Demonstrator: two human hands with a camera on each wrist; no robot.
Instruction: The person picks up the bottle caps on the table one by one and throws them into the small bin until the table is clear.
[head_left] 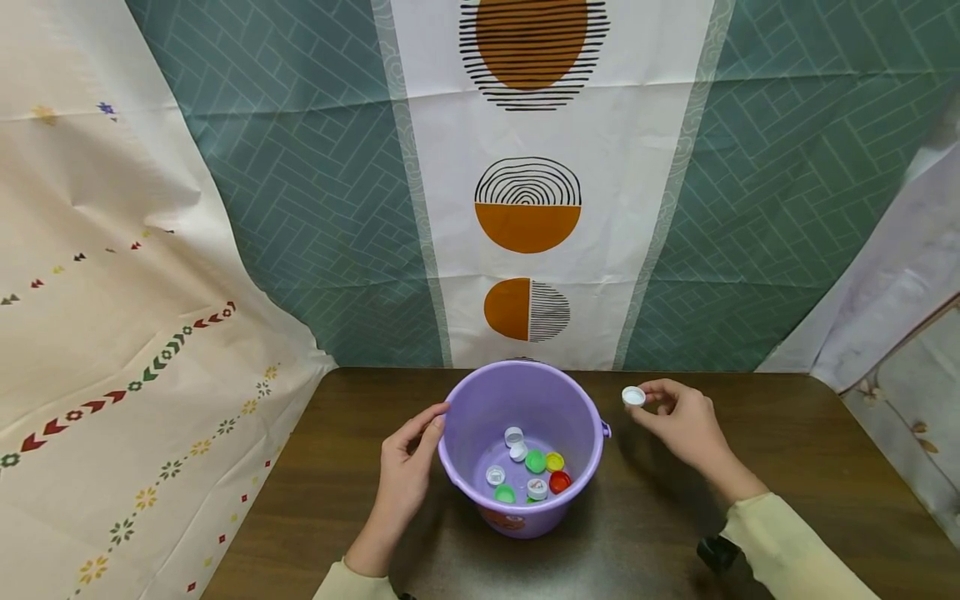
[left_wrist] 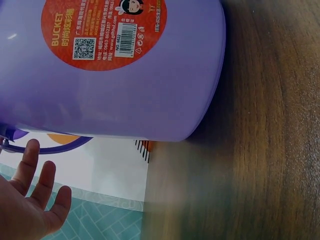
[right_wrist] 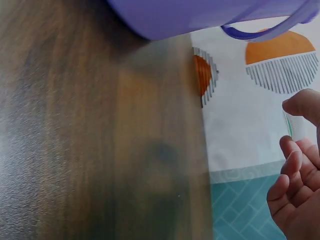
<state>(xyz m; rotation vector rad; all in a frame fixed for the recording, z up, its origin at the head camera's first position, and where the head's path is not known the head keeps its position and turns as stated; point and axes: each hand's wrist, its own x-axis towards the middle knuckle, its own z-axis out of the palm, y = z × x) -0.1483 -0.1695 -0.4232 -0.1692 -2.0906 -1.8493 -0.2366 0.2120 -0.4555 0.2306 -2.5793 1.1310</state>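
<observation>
A purple bucket (head_left: 501, 518) stands upright on the table with several bottle caps inside. Among them are a red cap (head_left: 559, 482), a yellow cap (head_left: 554, 462), a green cap (head_left: 535, 461) and a white cap (head_left: 495, 475). My left hand (head_left: 406, 471) pinches the bucket's left rim between thumb and forefinger; its other fingers (left_wrist: 44, 182) hang loose beside the wall in the left wrist view. Right of the bucket, my right hand (head_left: 684, 423) holds a white bottle cap (head_left: 633, 396) by its edge, above the table, hollow side up. The remaining right fingers (right_wrist: 294, 162) curl loosely.
The dark wooden table (head_left: 315, 500) runs back to a patterned cloth (head_left: 525, 125) hanging behind it. A cream cloth (head_left: 135, 333) drapes along the left side. The bucket's handle (right_wrist: 270, 32) hangs on the far side. A red label (left_wrist: 102, 35) marks the bucket's front.
</observation>
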